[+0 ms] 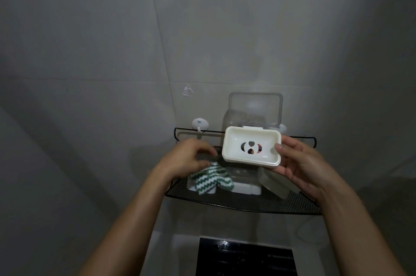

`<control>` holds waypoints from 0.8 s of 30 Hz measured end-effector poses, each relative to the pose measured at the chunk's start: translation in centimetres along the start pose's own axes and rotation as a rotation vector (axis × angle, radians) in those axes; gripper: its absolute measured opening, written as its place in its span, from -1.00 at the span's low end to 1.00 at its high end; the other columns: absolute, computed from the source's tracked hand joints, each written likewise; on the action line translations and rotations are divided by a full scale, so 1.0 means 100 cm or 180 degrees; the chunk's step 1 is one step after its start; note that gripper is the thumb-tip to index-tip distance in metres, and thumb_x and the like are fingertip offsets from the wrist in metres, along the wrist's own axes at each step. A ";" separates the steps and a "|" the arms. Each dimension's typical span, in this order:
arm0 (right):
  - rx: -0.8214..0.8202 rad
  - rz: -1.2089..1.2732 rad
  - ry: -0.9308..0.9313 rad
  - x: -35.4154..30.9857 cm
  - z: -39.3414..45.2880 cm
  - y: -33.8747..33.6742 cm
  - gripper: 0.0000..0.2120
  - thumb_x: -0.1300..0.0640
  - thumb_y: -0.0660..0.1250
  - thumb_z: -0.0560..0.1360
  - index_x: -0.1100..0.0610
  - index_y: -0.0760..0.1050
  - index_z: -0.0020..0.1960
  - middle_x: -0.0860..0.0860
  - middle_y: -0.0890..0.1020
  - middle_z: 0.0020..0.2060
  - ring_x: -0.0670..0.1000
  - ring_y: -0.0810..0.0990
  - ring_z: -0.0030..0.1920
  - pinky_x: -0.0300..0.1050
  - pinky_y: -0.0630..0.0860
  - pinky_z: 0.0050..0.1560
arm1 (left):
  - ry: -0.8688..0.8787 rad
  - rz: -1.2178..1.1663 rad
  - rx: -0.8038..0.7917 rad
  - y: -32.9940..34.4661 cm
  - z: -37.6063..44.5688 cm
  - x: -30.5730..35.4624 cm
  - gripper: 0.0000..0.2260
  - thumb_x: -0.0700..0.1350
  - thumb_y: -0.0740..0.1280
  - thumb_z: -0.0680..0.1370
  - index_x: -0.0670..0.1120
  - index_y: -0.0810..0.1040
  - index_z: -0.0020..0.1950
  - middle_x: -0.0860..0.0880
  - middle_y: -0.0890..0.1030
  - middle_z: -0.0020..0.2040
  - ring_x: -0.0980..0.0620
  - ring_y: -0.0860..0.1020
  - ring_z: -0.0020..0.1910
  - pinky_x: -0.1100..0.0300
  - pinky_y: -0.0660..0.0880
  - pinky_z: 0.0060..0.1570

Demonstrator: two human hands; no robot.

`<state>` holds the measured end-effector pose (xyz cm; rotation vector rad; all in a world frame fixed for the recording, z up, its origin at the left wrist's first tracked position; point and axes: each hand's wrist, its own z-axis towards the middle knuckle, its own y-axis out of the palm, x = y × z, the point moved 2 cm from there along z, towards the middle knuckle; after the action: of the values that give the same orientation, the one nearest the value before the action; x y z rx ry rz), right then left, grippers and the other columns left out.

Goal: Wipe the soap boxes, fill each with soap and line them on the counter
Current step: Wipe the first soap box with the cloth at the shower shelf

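Dim bathroom corner, smooth pale-grey wall tiles [202, 28] with thin grout lines. Fixed to wall: black wire-framed shelf with fine mesh floor [247, 202], curved front edge, hung near a round white suction hook [200, 124]. Below shelf, glossy black rectangular panel [245, 257] set in white surround.

Right hand [301, 170] gripping cream-white rectangular plastic soap box [251, 145], rounded corners, raised above the shelf's right half; thumb curled over right rim, fingers underneath. Drain insert in box pierced with small heart-shaped and curved cut-outs. Clear, frosted hinged plastic lid [255, 109] standing open behind box, upright against wall. No soap visible inside.

Left hand [189, 157] lowered onto shelf's left part, fingers curled loosely down at green-and-white zigzag-striped knitted cloth [210, 177]; whether pinching cloth or only touching it, cannot tell. Cloth crumpled, soft ribbed texture, draped over second white plastic soap box [240, 185] lying flat on mesh. Translucent frosted plastic piece [275, 183], tilted, just right of that box, under right hand; box or lid unclear.

Both forearms bare.
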<state>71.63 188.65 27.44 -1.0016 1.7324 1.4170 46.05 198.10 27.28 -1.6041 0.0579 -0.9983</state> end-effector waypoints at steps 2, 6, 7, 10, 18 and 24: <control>0.0078 0.0004 -0.0022 0.000 0.000 -0.001 -0.54 0.30 0.33 0.39 0.27 0.50 0.30 0.27 0.68 0.09 0.15 0.73 -0.07 0.01 0.70 -0.13 | -0.0006 0.0938 -0.0394 0.013 -0.002 -0.004 -0.68 0.01 0.51 0.43 0.07 0.62 0.17 0.09 0.62 0.13 0.07 0.53 0.15 0.09 0.45 0.18; 0.0146 0.0054 -0.0061 0.002 -0.001 0.000 -0.56 0.31 0.35 0.36 0.28 0.50 0.25 0.25 0.71 -0.01 0.16 0.74 -0.10 -0.01 0.69 -0.20 | 0.0178 0.1643 -0.0374 0.053 -0.004 -0.009 -0.57 0.19 0.51 0.35 0.10 0.50 0.13 0.06 0.47 0.08 0.04 0.40 0.08 0.09 0.32 0.06; 0.0153 0.0069 -0.0065 0.002 0.000 0.001 -0.57 0.32 0.35 0.36 0.28 0.50 0.23 0.24 0.72 -0.04 0.16 0.74 -0.11 -0.01 0.69 -0.21 | 0.0222 0.1686 -0.0307 0.059 -0.004 -0.010 -0.59 0.17 0.50 0.36 0.10 0.48 0.12 0.05 0.46 0.07 0.04 0.39 0.07 0.09 0.30 0.04; 0.0166 0.0125 -0.0067 0.003 0.000 0.000 -0.61 0.33 0.35 0.34 0.26 0.50 0.18 0.25 0.72 -0.06 0.17 0.74 -0.12 -0.01 0.68 -0.22 | 0.0223 0.1417 0.0036 0.065 -0.004 -0.014 -0.79 0.05 0.43 0.46 0.06 0.50 0.03 0.06 0.48 0.00 0.02 0.46 0.05 0.14 0.28 -0.08; 0.0260 0.0159 -0.0122 0.007 0.000 -0.005 -0.63 0.33 0.37 0.35 0.22 0.50 0.16 0.26 0.71 -0.02 0.17 0.74 -0.11 0.00 0.69 -0.18 | -0.0910 -0.0407 0.1367 0.020 0.004 -0.018 -0.91 -0.19 0.31 0.56 -0.07 0.43 -0.12 -0.04 0.57 -0.17 -0.10 0.55 -0.14 0.12 0.39 -0.26; 0.0217 0.0134 -0.0172 0.015 0.005 0.006 -0.59 0.31 0.37 0.38 0.17 0.54 0.22 0.22 0.71 0.06 0.12 0.74 -0.06 -0.06 0.68 -0.18 | -0.0707 -0.0548 0.2443 -0.026 0.000 0.033 -0.89 -0.13 0.38 0.46 -0.04 0.45 -0.17 0.06 0.54 -0.25 0.05 0.47 -0.27 0.16 0.30 -0.31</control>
<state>70.35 188.99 26.31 -0.8876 1.7596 1.3889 46.92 197.09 31.25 -1.0034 -0.5610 -0.8202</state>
